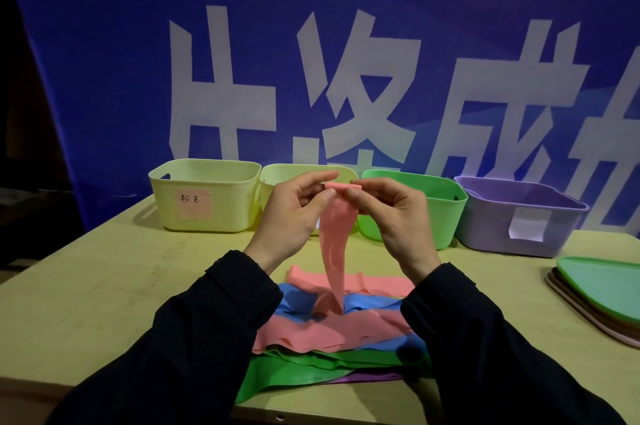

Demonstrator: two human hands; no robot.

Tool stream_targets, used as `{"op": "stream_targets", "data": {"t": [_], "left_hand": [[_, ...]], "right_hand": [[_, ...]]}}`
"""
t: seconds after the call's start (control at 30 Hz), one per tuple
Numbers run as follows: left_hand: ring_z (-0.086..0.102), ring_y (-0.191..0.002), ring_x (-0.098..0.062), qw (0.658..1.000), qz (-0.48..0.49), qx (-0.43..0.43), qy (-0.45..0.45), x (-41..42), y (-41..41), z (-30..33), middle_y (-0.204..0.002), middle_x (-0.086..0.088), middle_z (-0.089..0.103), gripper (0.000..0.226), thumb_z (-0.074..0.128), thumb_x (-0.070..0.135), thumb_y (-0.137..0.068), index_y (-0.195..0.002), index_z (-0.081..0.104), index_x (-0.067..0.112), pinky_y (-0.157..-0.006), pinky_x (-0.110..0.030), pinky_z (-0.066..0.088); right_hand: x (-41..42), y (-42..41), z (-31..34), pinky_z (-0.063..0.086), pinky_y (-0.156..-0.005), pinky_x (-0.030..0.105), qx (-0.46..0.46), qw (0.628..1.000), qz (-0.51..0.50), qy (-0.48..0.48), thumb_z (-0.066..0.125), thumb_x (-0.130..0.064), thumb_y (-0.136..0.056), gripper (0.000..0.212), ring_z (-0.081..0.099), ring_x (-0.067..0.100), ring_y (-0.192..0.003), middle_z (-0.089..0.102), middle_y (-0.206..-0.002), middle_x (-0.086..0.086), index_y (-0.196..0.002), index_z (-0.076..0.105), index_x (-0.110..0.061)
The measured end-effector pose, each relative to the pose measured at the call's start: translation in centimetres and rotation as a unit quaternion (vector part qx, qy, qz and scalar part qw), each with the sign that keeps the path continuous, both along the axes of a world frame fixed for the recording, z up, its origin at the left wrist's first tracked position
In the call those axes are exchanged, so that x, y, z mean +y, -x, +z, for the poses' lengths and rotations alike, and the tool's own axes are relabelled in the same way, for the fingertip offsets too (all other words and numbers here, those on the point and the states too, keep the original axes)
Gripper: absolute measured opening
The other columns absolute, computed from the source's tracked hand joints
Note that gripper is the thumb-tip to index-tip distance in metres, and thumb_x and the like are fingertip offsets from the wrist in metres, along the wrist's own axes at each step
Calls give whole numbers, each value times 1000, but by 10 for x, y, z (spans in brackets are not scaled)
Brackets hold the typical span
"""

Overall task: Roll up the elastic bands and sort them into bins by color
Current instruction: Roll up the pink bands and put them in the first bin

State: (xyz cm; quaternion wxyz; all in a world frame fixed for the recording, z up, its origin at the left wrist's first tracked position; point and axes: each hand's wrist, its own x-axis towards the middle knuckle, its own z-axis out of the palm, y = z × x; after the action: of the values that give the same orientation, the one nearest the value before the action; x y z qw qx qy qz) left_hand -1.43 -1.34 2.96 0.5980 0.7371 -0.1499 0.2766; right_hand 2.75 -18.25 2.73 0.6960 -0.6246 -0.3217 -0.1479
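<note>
A pink elastic band (333, 251) hangs from both hands, its top end rolled into a small flat roll between the fingertips. My left hand (294, 213) pinches the roll's left end and my right hand (394, 216) pinches its right end, above the table in front of the bins. The band's lower end trails onto a pile of bands (332, 331) in pink, blue, green and purple near the front edge. Behind stand a yellow bin with a pink label (204, 194), a second pale yellow bin (277, 175) partly hidden by my hands, a green bin (440, 203) and a purple bin (519, 216).
A stack of flat lids (602, 293), green on top, lies at the table's right edge. A blue banner with large white characters (311, 43) hangs behind the bins. Bare wooden tabletop (104, 286) spreads to the left of the pile.
</note>
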Motion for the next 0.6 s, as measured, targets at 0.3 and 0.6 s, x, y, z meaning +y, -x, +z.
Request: {"op": "stream_targets", "data": {"t": [0.3, 0.6], "left_hand": [[72, -99, -11, 1000, 8, -16, 12, -1, 2, 0, -100, 2, 77, 20, 64, 4, -97, -109, 73, 17, -88, -24, 56], [73, -95, -17, 1000, -2, -18, 10, 0, 4, -3, -95, -3, 77, 15, 70, 13, -94, -110, 71, 14, -86, -30, 59]], "right_hand": [[3, -2, -5, 56, -76, 28, -25, 999, -1, 39, 77, -8, -87, 12, 69, 13, -82, 75, -87, 3, -97, 74, -14], [3, -3, -7, 57, -77, 30, -25, 999, 5, 31, 75, -5, -88, 10, 70, 15, -82, 76, -87, 5, -97, 74, -11]]}}
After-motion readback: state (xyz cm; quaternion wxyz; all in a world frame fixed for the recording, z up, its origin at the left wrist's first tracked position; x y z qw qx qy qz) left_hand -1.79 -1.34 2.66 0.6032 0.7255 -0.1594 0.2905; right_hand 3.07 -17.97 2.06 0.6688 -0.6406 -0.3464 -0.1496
